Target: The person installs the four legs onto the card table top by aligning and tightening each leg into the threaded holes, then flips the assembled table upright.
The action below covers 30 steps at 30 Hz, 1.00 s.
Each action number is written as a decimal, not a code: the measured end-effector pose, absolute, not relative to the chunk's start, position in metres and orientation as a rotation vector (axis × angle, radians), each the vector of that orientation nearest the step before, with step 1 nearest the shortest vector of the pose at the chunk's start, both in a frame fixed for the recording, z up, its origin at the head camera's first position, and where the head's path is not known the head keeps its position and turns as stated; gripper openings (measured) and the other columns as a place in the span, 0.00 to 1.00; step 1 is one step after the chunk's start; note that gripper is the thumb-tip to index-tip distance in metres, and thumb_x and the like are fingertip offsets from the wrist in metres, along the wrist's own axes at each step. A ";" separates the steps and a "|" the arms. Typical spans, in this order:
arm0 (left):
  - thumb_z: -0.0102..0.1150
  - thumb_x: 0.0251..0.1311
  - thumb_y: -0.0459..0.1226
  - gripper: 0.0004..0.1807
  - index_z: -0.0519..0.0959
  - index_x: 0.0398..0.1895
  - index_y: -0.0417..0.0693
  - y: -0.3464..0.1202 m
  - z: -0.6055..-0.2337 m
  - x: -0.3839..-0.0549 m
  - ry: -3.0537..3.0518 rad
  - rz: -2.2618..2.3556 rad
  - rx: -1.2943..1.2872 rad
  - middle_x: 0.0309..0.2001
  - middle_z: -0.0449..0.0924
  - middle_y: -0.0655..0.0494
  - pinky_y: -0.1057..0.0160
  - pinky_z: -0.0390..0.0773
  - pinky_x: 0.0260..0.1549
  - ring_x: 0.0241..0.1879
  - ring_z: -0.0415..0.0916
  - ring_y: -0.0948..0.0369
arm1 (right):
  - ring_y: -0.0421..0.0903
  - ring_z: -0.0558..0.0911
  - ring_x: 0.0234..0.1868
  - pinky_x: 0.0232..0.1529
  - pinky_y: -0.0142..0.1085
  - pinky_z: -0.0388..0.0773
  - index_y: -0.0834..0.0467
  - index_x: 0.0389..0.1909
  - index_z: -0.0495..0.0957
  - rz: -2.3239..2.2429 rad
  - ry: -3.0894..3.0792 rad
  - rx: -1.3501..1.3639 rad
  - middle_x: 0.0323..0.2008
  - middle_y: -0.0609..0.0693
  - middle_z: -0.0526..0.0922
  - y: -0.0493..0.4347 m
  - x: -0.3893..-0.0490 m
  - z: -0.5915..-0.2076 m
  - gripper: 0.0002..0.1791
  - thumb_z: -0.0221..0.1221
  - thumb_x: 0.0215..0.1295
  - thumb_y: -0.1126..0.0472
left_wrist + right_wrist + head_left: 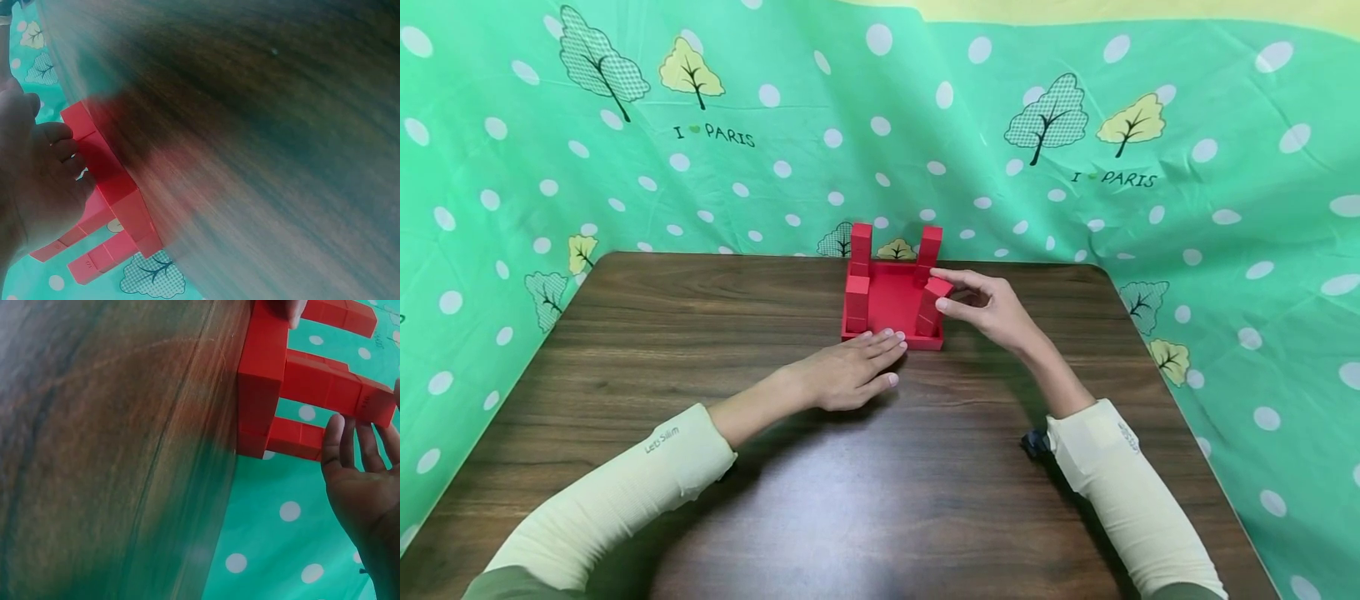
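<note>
A shallow red tray (895, 340) sits near the table's far edge, with stacks of red blocks rising from its corners. My left hand (850, 375) lies palm down, its fairly straight fingertips against the tray's near wall. At the near right stack, my right hand (988, 310) pinches the top red block (937, 288) between thumb and forefinger. That block is turned slightly out of line with those below. The right wrist view shows the same fingers (370, 447) at the upper end of the stack (325, 384). Part of the near wall is hidden behind the left fingers.
The other stacks stand at the near left (857, 304), far left (861, 250) and far right (929, 250). A dark wood table (880, 483) carries the tray. Just behind it hangs a green dotted curtain (880, 150). A small black object (1036, 446) is at the right sleeve.
</note>
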State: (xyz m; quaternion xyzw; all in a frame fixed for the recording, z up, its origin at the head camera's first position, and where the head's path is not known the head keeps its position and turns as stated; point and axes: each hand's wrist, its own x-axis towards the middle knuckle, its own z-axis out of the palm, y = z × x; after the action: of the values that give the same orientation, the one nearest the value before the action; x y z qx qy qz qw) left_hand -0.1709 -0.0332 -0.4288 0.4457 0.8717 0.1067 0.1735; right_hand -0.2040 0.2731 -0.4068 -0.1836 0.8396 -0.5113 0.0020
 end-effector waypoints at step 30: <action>0.40 0.91 0.55 0.39 0.51 0.94 0.46 -0.032 -0.429 -0.171 2.483 0.291 1.276 0.94 0.46 0.49 0.47 0.45 0.95 0.95 0.40 0.50 | 0.39 0.92 0.53 0.59 0.27 0.89 0.65 0.59 0.79 -1.963 2.405 -0.509 0.56 0.37 0.92 0.266 -0.206 -0.412 0.21 0.72 0.69 0.73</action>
State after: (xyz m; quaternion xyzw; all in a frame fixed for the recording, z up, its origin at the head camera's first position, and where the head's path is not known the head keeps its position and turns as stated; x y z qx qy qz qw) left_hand -0.1711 -0.0324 -0.4289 0.4484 0.8722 0.1022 0.1667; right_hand -0.2058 0.2660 -0.4117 -0.1617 0.7646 -0.6239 -0.0021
